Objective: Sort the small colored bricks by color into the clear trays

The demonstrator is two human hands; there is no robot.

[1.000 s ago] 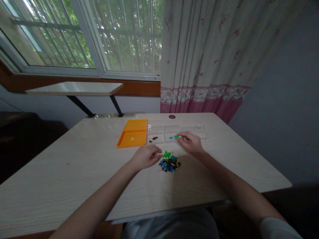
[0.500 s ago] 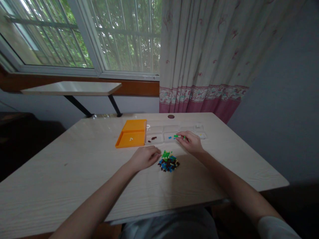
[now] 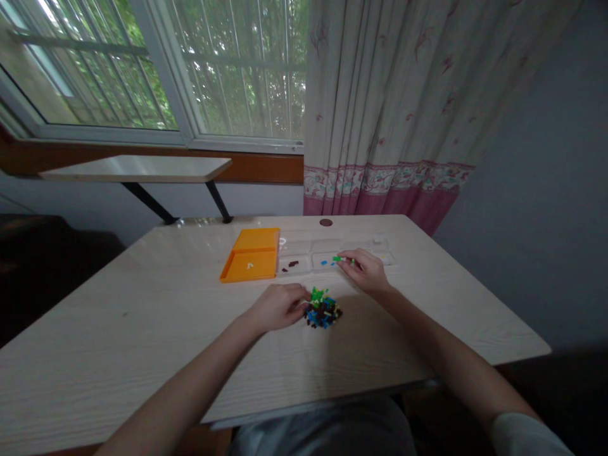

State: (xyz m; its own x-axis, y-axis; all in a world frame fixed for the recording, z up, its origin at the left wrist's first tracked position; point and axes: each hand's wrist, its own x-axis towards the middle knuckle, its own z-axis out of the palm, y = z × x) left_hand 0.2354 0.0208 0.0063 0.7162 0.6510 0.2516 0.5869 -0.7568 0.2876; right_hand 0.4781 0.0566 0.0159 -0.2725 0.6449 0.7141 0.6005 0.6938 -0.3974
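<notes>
Right hand [image 3: 365, 272]: grip pinches a small green plastic piece [image 3: 337, 258], which may drop if loosely held; left hand [image 3: 279, 308], beside multicoloured plastic heap [image 3: 323, 311]: grip unclear.

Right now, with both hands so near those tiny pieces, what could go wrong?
The left hand is at the edge of the loose pile, so a nudge might scatter pieces. The right hand is at the clear tray; the green piece at its fingertips might slip, or a nearby blue piece get bumped.
</notes>
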